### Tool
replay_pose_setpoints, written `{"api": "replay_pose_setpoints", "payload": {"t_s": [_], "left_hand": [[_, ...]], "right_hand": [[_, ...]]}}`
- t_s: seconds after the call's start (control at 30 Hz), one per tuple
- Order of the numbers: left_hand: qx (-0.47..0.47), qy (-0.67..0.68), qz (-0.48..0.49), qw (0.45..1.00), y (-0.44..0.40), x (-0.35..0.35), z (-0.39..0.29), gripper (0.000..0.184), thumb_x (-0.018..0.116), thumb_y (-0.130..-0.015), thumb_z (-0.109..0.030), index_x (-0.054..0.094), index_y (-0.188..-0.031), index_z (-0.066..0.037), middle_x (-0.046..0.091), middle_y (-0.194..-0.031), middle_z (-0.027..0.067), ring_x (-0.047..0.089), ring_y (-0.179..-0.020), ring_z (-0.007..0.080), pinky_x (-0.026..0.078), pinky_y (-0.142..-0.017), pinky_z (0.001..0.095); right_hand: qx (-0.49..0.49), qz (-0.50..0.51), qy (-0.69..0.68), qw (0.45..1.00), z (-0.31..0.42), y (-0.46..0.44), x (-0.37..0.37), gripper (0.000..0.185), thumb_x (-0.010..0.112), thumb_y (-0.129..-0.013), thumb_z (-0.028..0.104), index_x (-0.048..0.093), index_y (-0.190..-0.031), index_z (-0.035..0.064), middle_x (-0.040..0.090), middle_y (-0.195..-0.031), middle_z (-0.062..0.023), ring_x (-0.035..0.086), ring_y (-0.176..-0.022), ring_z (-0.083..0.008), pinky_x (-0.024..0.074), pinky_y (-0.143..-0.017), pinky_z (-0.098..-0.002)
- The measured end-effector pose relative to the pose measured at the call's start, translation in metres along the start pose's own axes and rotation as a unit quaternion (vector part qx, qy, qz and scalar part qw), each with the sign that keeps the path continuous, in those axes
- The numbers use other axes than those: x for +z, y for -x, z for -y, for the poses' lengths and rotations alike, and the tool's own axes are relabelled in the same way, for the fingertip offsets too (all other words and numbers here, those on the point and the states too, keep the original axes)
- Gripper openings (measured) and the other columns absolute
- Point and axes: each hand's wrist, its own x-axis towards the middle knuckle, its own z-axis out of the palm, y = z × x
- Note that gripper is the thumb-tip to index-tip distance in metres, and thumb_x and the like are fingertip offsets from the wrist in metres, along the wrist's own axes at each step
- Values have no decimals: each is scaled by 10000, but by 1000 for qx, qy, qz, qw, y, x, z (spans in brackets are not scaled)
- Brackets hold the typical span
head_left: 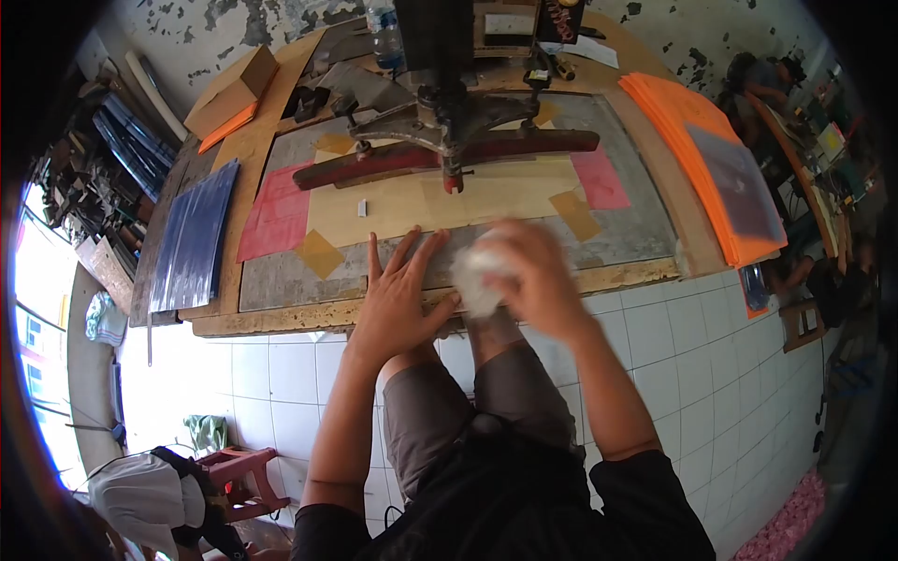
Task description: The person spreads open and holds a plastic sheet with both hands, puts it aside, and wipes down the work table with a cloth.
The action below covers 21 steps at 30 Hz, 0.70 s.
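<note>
My left hand [400, 292] lies with its fingers spread on the front part of the grey metal plate [561, 254], fingertips at the edge of a pale yellow sheet [393, 208]. My right hand [535, 277], blurred by motion, grips a crumpled white cloth [479, 279] beside it, over the plate's front edge. Pink pieces [277, 210] flank the yellow sheet, and tan tape patches [320, 254] sit near its corners. A small white piece [362, 208] rests on the sheet. Above it hangs the press's dark red bar [374, 166].
Blue plastic sheets [195, 238] lie at the left, and a stack of orange sheets [687, 154] at the right. A cardboard box [234, 89] stands back left. Another person [776, 79] sits far right. A red stool [238, 481] is on the floor at left.
</note>
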Motion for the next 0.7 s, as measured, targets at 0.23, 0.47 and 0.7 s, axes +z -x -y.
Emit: {"api": "replay_pose_setpoints", "payload": {"t_s": [0.23, 0.47, 0.7], "left_hand": [[-6, -1, -26, 1000, -2, 6, -3, 1151, 775, -863, -382, 132, -1753, -37, 537, -1675, 47, 329, -1650, 310, 2, -1363, 651], [-3, -6, -28, 1000, 3, 7, -5, 1147, 736, -836, -338, 125, -1757, -31, 532, -1683, 43, 321, -1651, 344, -11, -1354, 666], [8, -35, -14, 999, 2, 9, -1, 771, 540, -958, -338, 435, -1690, -124, 502, -1708, 26, 290, -1663, 354, -53, -1346, 678]], "right_hand": [[97, -52, 26, 994, -7, -13, 14, 469, 776, -957, 96, 656, -1410, 122, 591, -1513, -203, 588, -1364, -427, 472, -1159, -535], [119, -18, 42, 992, -16, -30, 4, 506, 777, -952, 118, 660, -1443, 147, 571, -1544, -185, 578, -1388, -442, 466, -1189, -524], [-31, 3, 7, 999, 11, 47, -21, 528, 793, -883, 91, 690, -1399, 127, 636, -1440, -181, 614, -1303, -418, 464, -1150, -546]]}}
